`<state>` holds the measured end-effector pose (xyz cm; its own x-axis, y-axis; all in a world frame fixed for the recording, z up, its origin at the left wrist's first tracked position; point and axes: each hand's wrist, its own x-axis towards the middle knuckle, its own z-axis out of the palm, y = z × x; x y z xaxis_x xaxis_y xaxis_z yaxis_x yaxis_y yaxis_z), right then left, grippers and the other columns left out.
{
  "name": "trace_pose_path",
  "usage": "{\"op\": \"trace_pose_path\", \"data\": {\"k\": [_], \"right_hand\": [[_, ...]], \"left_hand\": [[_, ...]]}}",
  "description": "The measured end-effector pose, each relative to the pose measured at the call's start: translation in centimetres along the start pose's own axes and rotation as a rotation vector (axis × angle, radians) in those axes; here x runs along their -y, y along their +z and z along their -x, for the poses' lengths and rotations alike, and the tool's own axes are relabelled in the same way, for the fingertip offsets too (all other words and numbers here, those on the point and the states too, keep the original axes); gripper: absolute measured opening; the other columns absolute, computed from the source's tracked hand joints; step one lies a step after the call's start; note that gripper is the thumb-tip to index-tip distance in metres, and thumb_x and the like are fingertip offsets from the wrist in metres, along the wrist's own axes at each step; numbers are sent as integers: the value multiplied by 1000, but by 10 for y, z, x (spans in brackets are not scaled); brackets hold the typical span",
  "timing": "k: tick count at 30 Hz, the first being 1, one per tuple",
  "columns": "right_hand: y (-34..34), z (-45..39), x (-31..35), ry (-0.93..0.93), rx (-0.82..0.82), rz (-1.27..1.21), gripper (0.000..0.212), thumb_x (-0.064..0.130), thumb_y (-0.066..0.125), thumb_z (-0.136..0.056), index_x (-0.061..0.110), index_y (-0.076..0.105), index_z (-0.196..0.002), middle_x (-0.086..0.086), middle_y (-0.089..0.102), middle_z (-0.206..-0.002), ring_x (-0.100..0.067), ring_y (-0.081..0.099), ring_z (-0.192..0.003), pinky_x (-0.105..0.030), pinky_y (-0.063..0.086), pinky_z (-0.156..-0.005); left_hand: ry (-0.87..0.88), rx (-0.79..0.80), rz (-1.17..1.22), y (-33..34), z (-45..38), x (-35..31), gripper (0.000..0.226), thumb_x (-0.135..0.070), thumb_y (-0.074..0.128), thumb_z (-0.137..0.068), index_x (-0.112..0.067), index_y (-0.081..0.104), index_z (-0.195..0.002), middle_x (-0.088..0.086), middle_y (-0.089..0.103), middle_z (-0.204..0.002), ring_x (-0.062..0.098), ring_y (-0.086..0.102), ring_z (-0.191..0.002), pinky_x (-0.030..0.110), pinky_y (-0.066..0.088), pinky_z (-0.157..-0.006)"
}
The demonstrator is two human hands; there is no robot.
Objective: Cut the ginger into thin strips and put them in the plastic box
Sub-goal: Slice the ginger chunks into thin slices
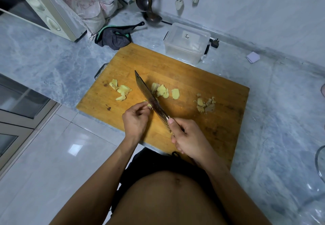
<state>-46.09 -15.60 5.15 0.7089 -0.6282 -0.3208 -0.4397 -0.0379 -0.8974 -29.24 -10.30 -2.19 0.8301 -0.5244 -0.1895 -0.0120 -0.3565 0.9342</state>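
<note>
Ginger slices point(162, 90) lie just beyond the hands; the left hand point(136, 117) pinches a small ginger piece point(149, 105) against the cleaver point(152, 100), gripped by the right hand point(186, 137). Slicing appears underway; strips and filling the plastic box point(186, 42), well beyond, remain.

A grey marbled tabletop point(52, 63) carries a wooden board point(202, 84), its near edge overhanging. A clear plastic box point(186, 43) sits at the board's far corner. A dark cloth point(114, 39) lies beyond the board's far left edge, near a microwave point(40, 8). A paper scrap point(253, 57) lies well right.
</note>
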Motion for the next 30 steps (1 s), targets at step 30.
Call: {"op": "trace_pose_path", "data": {"k": [30], "right_hand": [[0,-5,6,74,20,-62,46,42,43,-106,39,53,-61,0,56,-59,-13,46,-45,-27,39,-45]], "left_hand": [[-207,-24,96,-25,-32,-12,15,-2,74,-83,-15,67,-84,0,68,-81,11,63,-77,29,58,-79]]}}
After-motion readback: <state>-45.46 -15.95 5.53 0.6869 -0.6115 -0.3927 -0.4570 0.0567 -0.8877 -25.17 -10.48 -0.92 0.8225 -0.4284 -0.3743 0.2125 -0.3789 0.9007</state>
